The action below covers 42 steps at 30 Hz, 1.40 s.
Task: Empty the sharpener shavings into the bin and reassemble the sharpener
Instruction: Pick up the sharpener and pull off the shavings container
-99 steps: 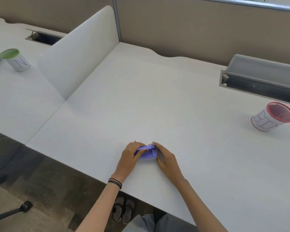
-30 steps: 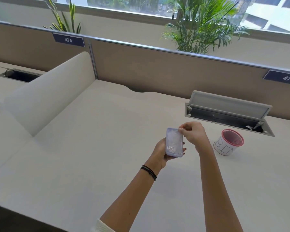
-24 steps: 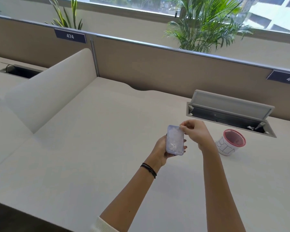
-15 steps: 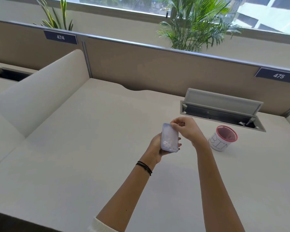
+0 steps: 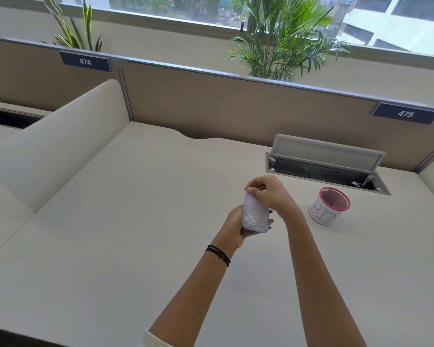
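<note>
The sharpener (image 5: 255,216) is a pale purple translucent box, held upright above the white desk (image 5: 110,246), with pale shavings visible through its face. My left hand (image 5: 234,227) grips its lower half from behind. My right hand (image 5: 269,191) pinches its top end with fingers curled over it. The bin (image 5: 330,206), a small white cup marked "BIN" with a red mesh rim, stands on the desk to the right of my hands, well apart from them.
An open cable hatch (image 5: 326,162) with a raised lid lies behind the bin. A curved white divider (image 5: 55,144) bounds the desk on the left, and a brown partition (image 5: 236,106) runs along the back.
The sharpener was lifted from the desk's front edge and turned upright. Over the last second my right hand's fingers have closed further over its top; the view shifted slightly.
</note>
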### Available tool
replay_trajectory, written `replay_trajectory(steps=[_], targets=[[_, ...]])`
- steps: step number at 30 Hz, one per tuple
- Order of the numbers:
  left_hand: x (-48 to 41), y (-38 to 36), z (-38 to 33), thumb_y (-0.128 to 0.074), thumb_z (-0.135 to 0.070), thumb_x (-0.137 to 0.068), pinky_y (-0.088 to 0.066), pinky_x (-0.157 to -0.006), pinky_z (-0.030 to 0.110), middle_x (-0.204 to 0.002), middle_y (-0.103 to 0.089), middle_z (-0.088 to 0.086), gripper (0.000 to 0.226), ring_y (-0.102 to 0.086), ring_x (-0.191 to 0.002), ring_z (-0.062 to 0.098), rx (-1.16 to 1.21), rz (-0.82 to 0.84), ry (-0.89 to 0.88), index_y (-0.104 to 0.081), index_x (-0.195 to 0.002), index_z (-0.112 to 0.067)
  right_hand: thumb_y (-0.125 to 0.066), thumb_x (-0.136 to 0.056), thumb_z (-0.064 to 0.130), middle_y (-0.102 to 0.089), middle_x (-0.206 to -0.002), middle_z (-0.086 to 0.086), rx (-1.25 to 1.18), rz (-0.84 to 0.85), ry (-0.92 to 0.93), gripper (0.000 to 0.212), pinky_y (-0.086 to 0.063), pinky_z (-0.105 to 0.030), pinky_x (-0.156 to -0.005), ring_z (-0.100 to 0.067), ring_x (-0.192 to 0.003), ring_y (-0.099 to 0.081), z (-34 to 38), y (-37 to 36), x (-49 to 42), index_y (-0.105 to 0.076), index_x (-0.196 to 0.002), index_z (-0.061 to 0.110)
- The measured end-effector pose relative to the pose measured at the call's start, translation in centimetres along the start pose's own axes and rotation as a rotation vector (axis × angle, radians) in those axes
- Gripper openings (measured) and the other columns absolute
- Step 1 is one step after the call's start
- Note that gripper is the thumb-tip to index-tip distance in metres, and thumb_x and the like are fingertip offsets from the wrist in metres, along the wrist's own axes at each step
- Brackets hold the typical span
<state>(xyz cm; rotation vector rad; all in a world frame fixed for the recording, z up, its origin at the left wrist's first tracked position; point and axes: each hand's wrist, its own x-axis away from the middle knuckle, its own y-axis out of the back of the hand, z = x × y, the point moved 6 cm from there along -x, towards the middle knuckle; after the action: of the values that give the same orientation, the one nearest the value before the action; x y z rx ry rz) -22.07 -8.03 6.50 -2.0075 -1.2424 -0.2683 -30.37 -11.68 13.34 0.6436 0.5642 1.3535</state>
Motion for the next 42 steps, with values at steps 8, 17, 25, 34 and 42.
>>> replay_trajectory(steps=[8,17,25,34,42], targets=[[0.0,0.1,-0.5,-0.036,-0.022,-0.1,-0.056,-0.046,0.026,-0.049,-0.07,0.001,0.037,-0.067,-0.044,0.015,0.03,-0.016,-0.021,-0.059,-0.076,-0.006,-0.056,-0.091,0.01,-0.058,-0.091,0.0,0.033,-0.034,0.155,0.011,-0.047,-0.023,-0.071,-0.017,-0.087,-0.056,0.5,0.1,-0.1,-0.065,-0.095,0.005],[0.0,-0.1,-0.4,-0.037,-0.024,-0.1,-0.058,-0.048,0.028,-0.055,-0.072,0.002,0.035,-0.07,-0.048,0.018,0.05,-0.002,-0.023,-0.061,-0.08,-0.008,-0.055,-0.092,0.01,-0.06,-0.093,-0.003,0.019,-0.067,0.191,0.012,-0.045,-0.017,-0.066,-0.016,-0.084,-0.055,0.1,0.6,-0.2,-0.064,-0.095,0.004],[0.0,-0.7,-0.2,-0.032,-0.024,-0.101,-0.053,-0.078,0.039,-0.055,-0.072,0.0,0.039,-0.069,-0.049,0.015,0.043,0.055,0.022,-0.06,-0.08,-0.007,-0.053,-0.094,0.013,-0.06,-0.092,-0.001,-0.018,-0.017,0.189,0.01,-0.045,-0.013,-0.064,-0.015,-0.084,-0.055,-0.1,1.3,0.0,-0.062,-0.091,0.011],[0.0,-0.6,0.5,-0.037,-0.02,-0.1,-0.059,-0.05,0.029,-0.058,-0.073,0.003,0.033,-0.07,-0.05,0.019,0.079,0.025,0.016,-0.062,-0.082,-0.008,-0.054,-0.093,0.015,-0.059,-0.091,-0.001,0.071,-0.023,0.218,0.016,-0.043,-0.009,-0.062,-0.015,-0.083,-0.055,-0.4,1.8,0.1,-0.066,-0.097,0.005],[-0.5,-0.3,0.8,-0.038,-0.015,-0.099,-0.06,-0.052,0.03,-0.061,-0.074,0.005,0.029,-0.07,-0.052,0.019,0.067,0.038,0.009,-0.063,-0.086,-0.007,-0.057,-0.091,0.019,-0.061,-0.092,-0.004,0.047,-0.011,0.195,0.019,-0.047,-0.02,-0.069,-0.017,-0.084,-0.058,-1.1,2.0,0.1,-0.065,-0.097,0.003]])
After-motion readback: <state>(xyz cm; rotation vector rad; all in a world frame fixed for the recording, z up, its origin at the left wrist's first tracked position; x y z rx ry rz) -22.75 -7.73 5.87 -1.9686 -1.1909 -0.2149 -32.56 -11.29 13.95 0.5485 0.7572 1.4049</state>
